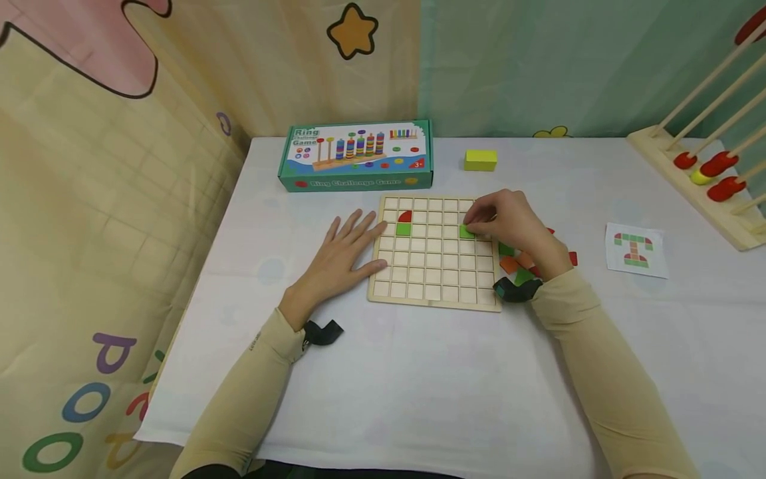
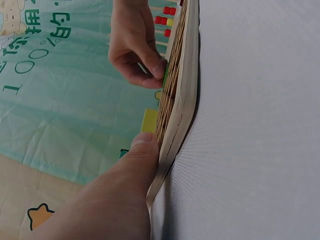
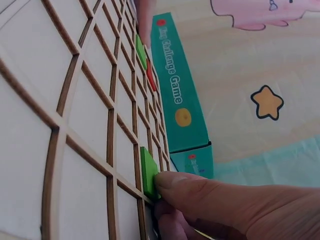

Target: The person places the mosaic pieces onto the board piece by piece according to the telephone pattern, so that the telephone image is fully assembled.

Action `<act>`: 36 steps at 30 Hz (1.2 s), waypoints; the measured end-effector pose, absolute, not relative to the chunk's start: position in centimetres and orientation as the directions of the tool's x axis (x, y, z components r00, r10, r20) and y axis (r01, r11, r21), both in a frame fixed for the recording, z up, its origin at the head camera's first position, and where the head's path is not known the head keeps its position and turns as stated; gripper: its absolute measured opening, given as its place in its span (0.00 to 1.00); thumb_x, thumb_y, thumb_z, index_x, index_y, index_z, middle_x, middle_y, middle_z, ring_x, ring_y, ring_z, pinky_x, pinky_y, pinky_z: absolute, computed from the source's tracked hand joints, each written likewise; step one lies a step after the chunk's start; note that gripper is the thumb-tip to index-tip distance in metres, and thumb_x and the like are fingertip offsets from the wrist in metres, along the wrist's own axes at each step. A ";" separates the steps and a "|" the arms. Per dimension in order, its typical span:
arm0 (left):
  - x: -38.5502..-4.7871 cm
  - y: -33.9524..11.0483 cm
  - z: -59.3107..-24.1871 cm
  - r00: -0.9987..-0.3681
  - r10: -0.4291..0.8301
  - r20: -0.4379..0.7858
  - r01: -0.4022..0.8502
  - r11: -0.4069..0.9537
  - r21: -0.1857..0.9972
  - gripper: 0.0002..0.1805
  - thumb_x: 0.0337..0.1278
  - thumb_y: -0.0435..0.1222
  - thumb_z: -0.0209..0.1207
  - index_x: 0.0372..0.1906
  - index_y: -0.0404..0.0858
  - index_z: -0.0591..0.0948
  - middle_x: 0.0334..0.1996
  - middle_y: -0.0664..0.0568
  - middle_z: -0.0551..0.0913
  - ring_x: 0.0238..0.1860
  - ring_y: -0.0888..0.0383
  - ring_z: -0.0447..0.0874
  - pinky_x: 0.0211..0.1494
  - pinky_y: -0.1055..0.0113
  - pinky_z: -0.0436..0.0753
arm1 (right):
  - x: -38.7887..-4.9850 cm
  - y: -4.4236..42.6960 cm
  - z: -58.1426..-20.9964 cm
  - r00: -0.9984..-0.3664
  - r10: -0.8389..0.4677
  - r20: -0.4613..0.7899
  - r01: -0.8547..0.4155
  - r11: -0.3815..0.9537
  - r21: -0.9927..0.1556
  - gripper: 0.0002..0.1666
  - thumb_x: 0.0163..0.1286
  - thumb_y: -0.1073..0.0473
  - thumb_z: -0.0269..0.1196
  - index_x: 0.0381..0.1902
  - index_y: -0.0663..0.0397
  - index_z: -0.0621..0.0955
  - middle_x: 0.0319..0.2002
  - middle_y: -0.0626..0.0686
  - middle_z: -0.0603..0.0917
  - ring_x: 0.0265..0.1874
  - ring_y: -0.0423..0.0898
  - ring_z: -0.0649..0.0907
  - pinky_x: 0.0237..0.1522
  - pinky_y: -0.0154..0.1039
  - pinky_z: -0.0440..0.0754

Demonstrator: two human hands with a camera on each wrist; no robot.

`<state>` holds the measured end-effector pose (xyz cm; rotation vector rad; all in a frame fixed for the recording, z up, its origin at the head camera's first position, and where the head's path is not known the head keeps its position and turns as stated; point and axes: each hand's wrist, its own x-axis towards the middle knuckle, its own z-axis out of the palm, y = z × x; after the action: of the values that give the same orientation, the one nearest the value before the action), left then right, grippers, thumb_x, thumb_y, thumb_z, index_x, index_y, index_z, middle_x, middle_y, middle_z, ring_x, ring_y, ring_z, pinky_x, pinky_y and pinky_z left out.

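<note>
A wooden grid board [image 1: 433,305] lies on the white table. On its left part, a red quarter-round piece [image 1: 405,216] sits in the cell above a green square [image 1: 403,229]. My right hand [image 1: 517,226] pinches another green square [image 1: 466,232] at the board's upper right; the right wrist view shows this green piece [image 3: 148,172] tilted against the grid under the thumb. My left hand [image 1: 338,263] is spread flat, its fingertips and thumb touching the board's left edge. In the left wrist view the left thumb [image 2: 142,155] rests on that edge.
Loose pieces, among them an orange one [image 1: 509,265], lie right of the board, partly under my right wrist. A pattern card [image 1: 636,250] lies farther right. Behind stand a game box [image 1: 356,181] and a yellow block [image 1: 480,160]; a wooden rod rack [image 1: 688,179] is at far right.
</note>
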<state>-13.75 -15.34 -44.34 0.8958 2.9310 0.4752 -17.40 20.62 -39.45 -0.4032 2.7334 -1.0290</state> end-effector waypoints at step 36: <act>-13.9 -15.4 -44.6 -0.827 0.558 0.059 0.548 0.780 0.303 0.44 0.73 0.63 0.54 0.86 0.53 0.56 0.87 0.52 0.51 0.88 0.48 0.38 0.87 0.42 0.36 | -18.0 28.9 -38.7 -0.969 -0.140 -0.204 0.010 0.803 -0.596 0.23 0.63 0.54 0.78 0.52 0.60 0.88 0.37 0.55 0.88 0.35 0.45 0.80 0.36 0.35 0.75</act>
<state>-13.94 -15.41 -44.58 0.9114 2.9314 0.4834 -18.00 28.86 -38.71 -0.1006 2.7526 -0.9112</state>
